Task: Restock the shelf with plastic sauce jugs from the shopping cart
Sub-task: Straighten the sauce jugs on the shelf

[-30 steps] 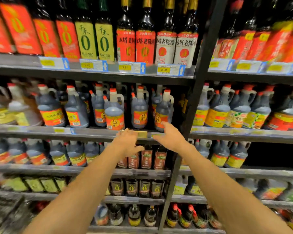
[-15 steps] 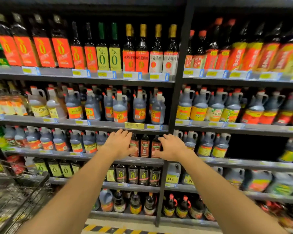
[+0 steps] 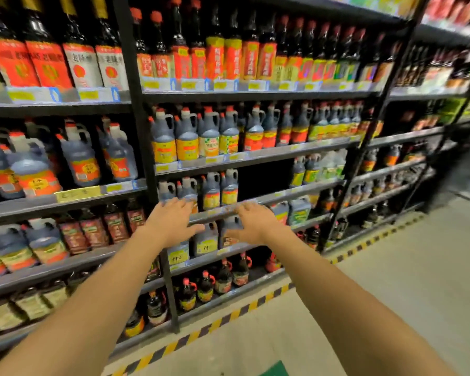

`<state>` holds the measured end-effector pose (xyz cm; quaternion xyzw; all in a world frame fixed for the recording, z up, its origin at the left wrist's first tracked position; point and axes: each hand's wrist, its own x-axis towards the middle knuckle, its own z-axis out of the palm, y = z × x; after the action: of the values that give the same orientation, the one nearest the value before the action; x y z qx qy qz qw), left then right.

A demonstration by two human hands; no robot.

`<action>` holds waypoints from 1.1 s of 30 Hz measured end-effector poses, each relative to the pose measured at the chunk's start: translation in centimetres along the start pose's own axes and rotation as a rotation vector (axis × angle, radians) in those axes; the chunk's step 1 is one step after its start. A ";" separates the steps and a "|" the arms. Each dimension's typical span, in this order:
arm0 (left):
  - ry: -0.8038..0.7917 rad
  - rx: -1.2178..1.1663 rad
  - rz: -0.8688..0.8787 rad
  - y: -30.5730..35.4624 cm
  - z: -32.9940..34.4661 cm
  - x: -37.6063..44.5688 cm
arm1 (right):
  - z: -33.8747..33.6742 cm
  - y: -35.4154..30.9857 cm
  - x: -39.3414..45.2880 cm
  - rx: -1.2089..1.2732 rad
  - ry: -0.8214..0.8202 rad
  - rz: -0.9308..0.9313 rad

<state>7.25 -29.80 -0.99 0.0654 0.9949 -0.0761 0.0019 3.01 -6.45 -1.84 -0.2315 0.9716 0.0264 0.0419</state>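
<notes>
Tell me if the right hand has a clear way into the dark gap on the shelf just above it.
Probably yes: the right hand is open and empty, and the gap beside the jugs holds nothing visible.

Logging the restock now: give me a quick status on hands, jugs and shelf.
Left hand and right hand both open, holding nothing. Sauce jugs standing on shelf; dark gap beside them. Shopping cart not in view.

Both bare forearms reach forward, roughly side by side. The left hand (image 3: 171,222) and the right hand (image 3: 251,223) are palm-down with fingers spread and relaxed, thumbs pointing inward; motion blur hides, it seems, the fingertips.
</notes>
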 end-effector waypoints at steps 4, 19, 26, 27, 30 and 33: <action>0.001 -0.008 0.107 5.4 -0.5 3.5 | 1.3 6.5 -2.5 0.015 0.013 0.113; 0.015 -0.053 0.184 24.5 -3.9 21.9 | 2.1 33.4 -0.2 0.062 0.069 0.199; -0.015 -0.133 0.161 28.6 -4.3 29.4 | 2.4 41.2 4.5 0.098 0.112 0.210; -0.016 -0.139 0.157 28.9 -4.4 30.5 | 2.5 41.9 5.4 0.112 0.125 0.218; -0.009 -0.113 0.149 29.4 -4.9 34.2 | 2.4 43.7 8.5 0.129 0.143 0.219; 0.007 -0.111 0.138 29.3 -5.6 38.4 | 1.7 45.5 12.6 0.118 0.178 0.201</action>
<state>-26.95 4.72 -0.42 0.1338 0.9908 -0.0205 0.0071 -28.63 28.61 -3.30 -0.1315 0.9896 -0.0472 -0.0337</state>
